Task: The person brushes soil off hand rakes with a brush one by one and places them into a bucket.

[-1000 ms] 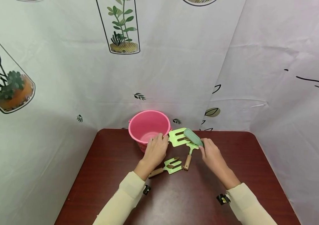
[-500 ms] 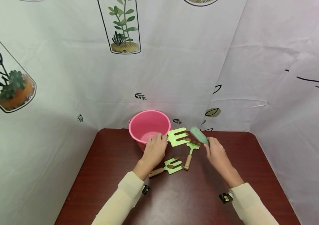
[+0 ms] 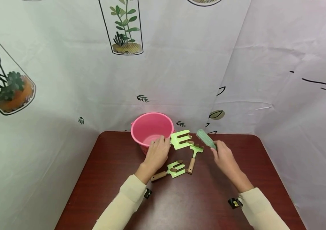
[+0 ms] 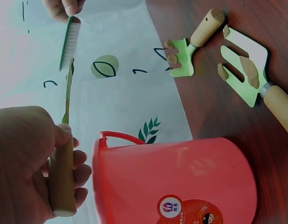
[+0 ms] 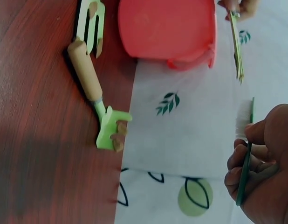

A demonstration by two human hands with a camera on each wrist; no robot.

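Observation:
My left hand point(image 3: 157, 153) grips the wooden handle point(image 4: 62, 182) of a light-green hand fork point(image 3: 175, 141), held up beside the bucket's rim. Brown smears mark its tines. My right hand point(image 3: 226, 158) holds a green bristle brush point(image 3: 205, 138) by its handle, bristles facing the fork. A gap separates brush and fork. Below them a small green hand rake point(image 3: 192, 164) lies on the table, brown lumps on its teeth. Nearer to me lies a second hand fork point(image 3: 159, 176), also with brown patches on its tines.
A pink bucket point(image 3: 151, 122) stands at the table's back edge, left of the held fork. The dark red-brown table point(image 3: 185, 204) meets a white patterned cloth point(image 3: 180, 73) behind it.
The brush was over the fork's tines a second ago; my right hand has drawn it away to the right. My left hand and the fork have shifted only slightly left.

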